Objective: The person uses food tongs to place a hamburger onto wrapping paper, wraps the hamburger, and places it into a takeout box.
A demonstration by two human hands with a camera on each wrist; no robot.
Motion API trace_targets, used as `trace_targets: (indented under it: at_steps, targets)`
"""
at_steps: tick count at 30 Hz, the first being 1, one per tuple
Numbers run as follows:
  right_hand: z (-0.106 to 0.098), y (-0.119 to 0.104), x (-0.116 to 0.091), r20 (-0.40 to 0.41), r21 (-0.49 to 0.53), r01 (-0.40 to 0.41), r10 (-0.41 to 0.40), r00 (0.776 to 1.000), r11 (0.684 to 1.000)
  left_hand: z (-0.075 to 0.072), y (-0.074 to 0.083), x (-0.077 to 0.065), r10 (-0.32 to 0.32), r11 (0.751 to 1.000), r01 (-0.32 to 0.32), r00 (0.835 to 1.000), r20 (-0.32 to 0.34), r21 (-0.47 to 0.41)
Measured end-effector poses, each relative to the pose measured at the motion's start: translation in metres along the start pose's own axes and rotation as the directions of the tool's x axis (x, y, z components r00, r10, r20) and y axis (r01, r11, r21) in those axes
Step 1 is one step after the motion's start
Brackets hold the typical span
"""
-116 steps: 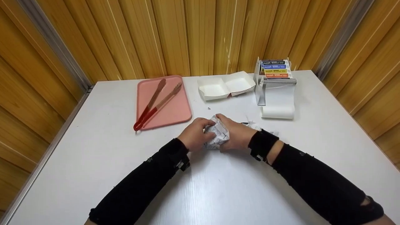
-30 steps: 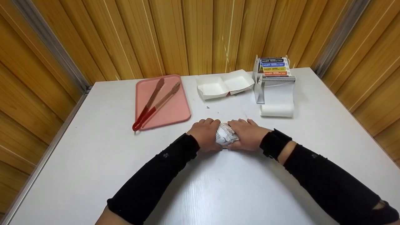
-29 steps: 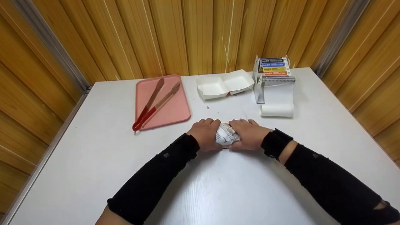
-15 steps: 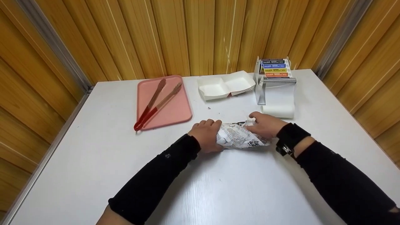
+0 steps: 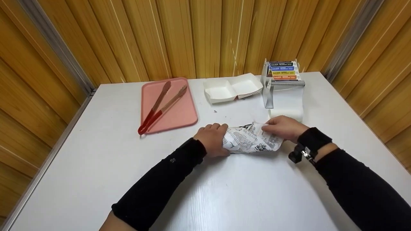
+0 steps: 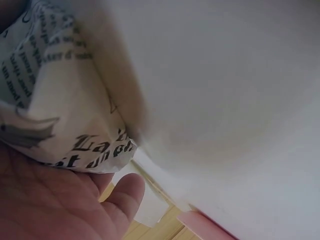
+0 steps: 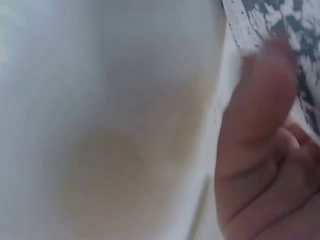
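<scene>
A bundle of newspaper-print wrapping paper (image 5: 245,141) lies on the white table in the head view, its loose end spread to the right. My left hand (image 5: 212,140) grips the bundle's left end, fingers over the far side and thumb near. Printed paper (image 6: 65,110) also shows in the left wrist view against the left hand (image 6: 55,200). At the other end, my right hand (image 5: 286,128) pinches the loose paper between thumb and fingers. The right wrist view has the right hand's thumb (image 7: 260,105) on the printed paper (image 7: 280,20). Whatever the paper wraps is hidden.
Red-handled tongs (image 5: 153,116) lie on a pink tray (image 5: 181,117) at back left. An opened white paper box (image 5: 221,93) stands behind the hands. Right of it is a metal dispenser (image 5: 269,94) with coloured label boxes (image 5: 282,73) and a white roll (image 5: 284,113).
My right hand has left its place against the bundle's side and moved right, where it now pinches the paper's loose end. That end has come into view. My left hand has stayed put since one second ago.
</scene>
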State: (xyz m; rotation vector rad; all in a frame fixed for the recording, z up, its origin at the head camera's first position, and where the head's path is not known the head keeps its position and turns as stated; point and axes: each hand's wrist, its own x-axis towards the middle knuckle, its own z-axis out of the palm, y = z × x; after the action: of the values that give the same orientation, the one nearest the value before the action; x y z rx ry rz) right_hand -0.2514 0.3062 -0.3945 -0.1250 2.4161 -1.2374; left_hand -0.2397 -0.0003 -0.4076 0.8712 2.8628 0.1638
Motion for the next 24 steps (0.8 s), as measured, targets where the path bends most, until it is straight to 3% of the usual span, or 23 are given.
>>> trace_targets:
  at_steps: [3,5,8,12,20,24]
  targets:
    - [-0.001,0.004,-0.003,0.09,0.251,-0.022,-0.001,0.996,0.968,0.0,0.0,0.0,-0.001,1.0,0.001,1.0,-0.004,-0.005]
    - [0.001,0.005,-0.006,0.141,0.396,-0.036,-0.022,0.99,0.918,0.0,0.0,0.0,-0.003,1.0,0.003,1.0,-0.005,-0.007]
    - [0.006,0.002,-0.007,0.204,0.528,-0.06,-0.059,0.977,0.847,0.0,0.0,-0.001,-0.006,1.0,0.006,1.0,-0.005,-0.005]
    - [0.015,-0.003,-0.008,0.268,0.6,-0.072,-0.115,0.957,0.797,0.0,0.0,-0.001,-0.008,1.0,0.008,1.0,0.0,-0.005]
    - [0.028,0.0,-0.009,0.297,0.61,-0.117,-0.089,0.951,0.783,0.002,0.0,0.002,-0.006,1.0,0.005,1.0,0.018,0.021]
    - [0.042,-0.009,-0.012,0.281,0.669,-0.096,-0.131,0.951,0.737,0.002,0.0,0.002,-0.007,1.0,0.006,1.0,0.022,0.023]
